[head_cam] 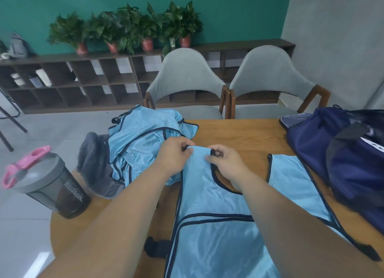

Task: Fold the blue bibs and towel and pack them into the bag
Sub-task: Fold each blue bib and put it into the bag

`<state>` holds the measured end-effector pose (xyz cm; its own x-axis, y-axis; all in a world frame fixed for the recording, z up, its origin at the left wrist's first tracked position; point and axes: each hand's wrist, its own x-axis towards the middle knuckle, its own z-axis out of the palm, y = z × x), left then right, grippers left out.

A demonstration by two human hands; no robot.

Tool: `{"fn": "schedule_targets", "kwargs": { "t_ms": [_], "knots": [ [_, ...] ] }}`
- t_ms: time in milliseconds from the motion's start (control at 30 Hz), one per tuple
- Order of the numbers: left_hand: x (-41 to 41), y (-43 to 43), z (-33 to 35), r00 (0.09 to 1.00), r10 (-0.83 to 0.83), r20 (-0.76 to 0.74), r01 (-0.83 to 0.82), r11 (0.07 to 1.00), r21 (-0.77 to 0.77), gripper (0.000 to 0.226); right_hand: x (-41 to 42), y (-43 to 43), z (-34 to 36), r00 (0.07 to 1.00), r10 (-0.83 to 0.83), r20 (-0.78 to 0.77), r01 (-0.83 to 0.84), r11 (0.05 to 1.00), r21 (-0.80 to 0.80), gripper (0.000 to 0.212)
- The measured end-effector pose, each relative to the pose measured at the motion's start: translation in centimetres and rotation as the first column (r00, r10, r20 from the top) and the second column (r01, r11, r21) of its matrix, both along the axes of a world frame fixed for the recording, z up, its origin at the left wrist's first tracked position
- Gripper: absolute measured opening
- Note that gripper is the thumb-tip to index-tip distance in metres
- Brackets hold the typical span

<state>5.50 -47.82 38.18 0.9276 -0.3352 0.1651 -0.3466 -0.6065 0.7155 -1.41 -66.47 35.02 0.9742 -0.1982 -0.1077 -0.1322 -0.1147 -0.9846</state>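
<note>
A light blue bib (209,225) with dark trim lies spread flat on the wooden table (245,136) in front of me. My left hand (174,155) pinches the left corner of its left shoulder strap. My right hand (224,161) pinches the right corner of the same strap. The other strap (291,178) lies flat to the right. A crumpled heap of more blue bibs (141,140) sits at the table's far left, partly over a grey towel (95,163). The navy bag (342,153) stands at the right edge.
A grey shaker bottle with a pink lid (47,182) stands at the table's near left corner. Two grey chairs (187,78) face the far side of the table. A small black item (155,246) lies by the bib's left edge.
</note>
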Motion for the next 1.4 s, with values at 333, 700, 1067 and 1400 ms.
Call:
{"fn": "schedule_targets", "kwargs": {
  "t_ms": [333, 700, 1067, 1400],
  "knots": [
    [0.7, -0.5, -0.1, 0.991, 0.056, -0.125, -0.067, 0.994, -0.084, 0.027, -0.2, 0.6, -1.8, 0.99, -0.11, 0.093, 0.106, 0.993, 0.051, 0.017],
    [0.4, -1.4, -0.8, 0.946, 0.214, -0.242, -0.29, 0.895, -0.34, 0.008, 0.7, 1.5, -2.5, 0.967, -0.243, 0.07, 0.243, 0.97, 0.012, 0.012],
    [-6.7, -2.8, -2.6, 0.941, 0.081, 0.329, -0.071, 0.997, -0.042, 0.037, 0.8, 0.8, -2.1, 0.98, -0.195, 0.03, 0.197, 0.976, -0.094, 0.028],
    [-10.9, -3.6, -6.5, 1.0, -0.008, -0.007, 0.011, 0.722, 0.692, 0.078, -8.4, -1.6, -4.0, 0.955, -0.069, 0.287, 0.286, 0.462, -0.84, 0.035]
  ]
}}
